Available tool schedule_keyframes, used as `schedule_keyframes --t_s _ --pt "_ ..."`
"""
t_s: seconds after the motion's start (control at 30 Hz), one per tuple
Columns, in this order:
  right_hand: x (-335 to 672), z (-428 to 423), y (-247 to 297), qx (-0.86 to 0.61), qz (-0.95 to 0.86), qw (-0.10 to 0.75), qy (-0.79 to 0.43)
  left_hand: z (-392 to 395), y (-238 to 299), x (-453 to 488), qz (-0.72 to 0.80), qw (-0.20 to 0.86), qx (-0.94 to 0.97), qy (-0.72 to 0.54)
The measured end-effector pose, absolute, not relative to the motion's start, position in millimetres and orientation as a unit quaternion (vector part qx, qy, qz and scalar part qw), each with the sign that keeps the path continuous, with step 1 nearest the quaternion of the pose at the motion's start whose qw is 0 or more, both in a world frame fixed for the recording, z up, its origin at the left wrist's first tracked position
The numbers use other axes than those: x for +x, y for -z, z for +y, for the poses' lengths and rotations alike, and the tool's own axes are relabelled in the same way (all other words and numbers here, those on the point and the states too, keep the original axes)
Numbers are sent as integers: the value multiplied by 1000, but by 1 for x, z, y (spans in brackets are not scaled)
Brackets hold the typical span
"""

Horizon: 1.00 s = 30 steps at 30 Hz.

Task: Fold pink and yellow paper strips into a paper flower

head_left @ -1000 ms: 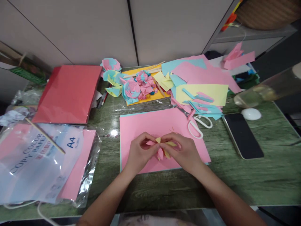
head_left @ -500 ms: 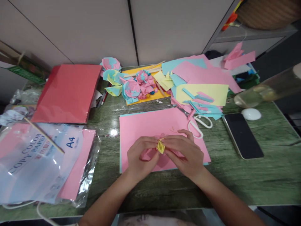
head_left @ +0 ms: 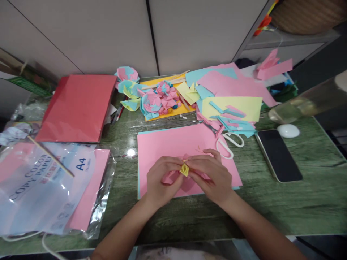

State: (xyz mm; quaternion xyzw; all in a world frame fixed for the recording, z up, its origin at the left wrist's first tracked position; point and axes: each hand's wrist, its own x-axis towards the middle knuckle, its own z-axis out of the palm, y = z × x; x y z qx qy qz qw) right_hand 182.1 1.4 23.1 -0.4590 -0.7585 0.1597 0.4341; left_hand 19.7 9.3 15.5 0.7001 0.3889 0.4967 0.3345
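Both my hands meet over a pink paper sheet (head_left: 168, 142) lying on the green table. My left hand (head_left: 161, 180) and my right hand (head_left: 211, 177) are closed together on a small folded paper piece (head_left: 184, 169), yellow where it shows between the fingertips, with pink folds under my left fingers. White-handled scissors (head_left: 229, 144) lie just beyond my right hand at the sheet's far right corner.
A phone (head_left: 279, 155) lies to the right, a white egg-shaped object (head_left: 288, 130) and a clear bottle (head_left: 306, 103) behind it. Loose coloured sheets and scraps (head_left: 233, 97), paper flowers (head_left: 155, 97), a red paper pack (head_left: 78, 106) and an A4 paper bag (head_left: 46, 184) surround the sheet.
My hands turned the folded piece over and drew it tighter; a second ago yellow and pink tips stuck out, now only a small yellow fold shows. Little changed in the last half second.
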Motion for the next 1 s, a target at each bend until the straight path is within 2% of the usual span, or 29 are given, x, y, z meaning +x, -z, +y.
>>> schedule_keyframes --t_s 0.1,0.33,0.57,0.73,0.83,1.0 --pt "181 0 -22 -460 -759 438 -142 9 -15 19 396 336 700 -490" --pt "178 -5 -24 -457 -766 453 -16 5 -15 22 410 353 683 -491" --pt "179 -3 -24 -470 -757 453 25 3 -10 26 438 365 658 -492" --pt "178 0 -21 -482 -755 444 12 10 -10 22 455 373 667 -457" --pt "179 1 -15 -492 -753 437 -15 15 -12 19 468 416 664 -408" --pt "182 7 -9 -520 -728 404 -193 20 -16 15 478 520 617 -348"
